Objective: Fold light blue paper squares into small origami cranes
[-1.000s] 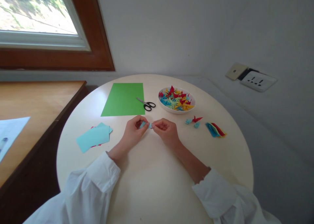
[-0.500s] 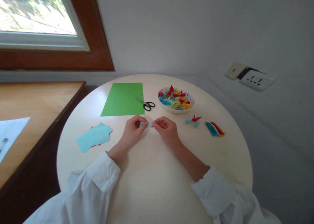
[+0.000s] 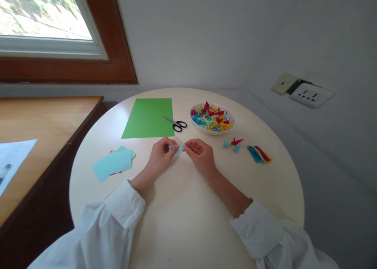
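Observation:
A small piece of light blue paper (image 3: 177, 148) is pinched between my two hands above the middle of the table. My left hand (image 3: 163, 152) grips its left side with thumb and fingers. At its right end, the thumb and index finger of my right hand (image 3: 200, 154) are closed on the paper. The fingers partly hide it, so its folds are hard to make out. Just beyond my hands lie black-handled scissors (image 3: 178, 125), their blades resting on a green sheet (image 3: 149, 118).
A white bowl (image 3: 213, 132) of colourful paper cranes stands at the back right. Nearer are a red crane (image 3: 236, 142), small light blue folded pieces (image 3: 226, 144) and a bundle of coloured strips (image 3: 258, 154). Light blue sheets (image 3: 113, 163) lie left, overlapping red paper. A wooden desk (image 3: 53, 116) adjoins.
The whole view has shifted very slightly. Both hands keep their pinch on the light blue paper, with hardly any visible movement.

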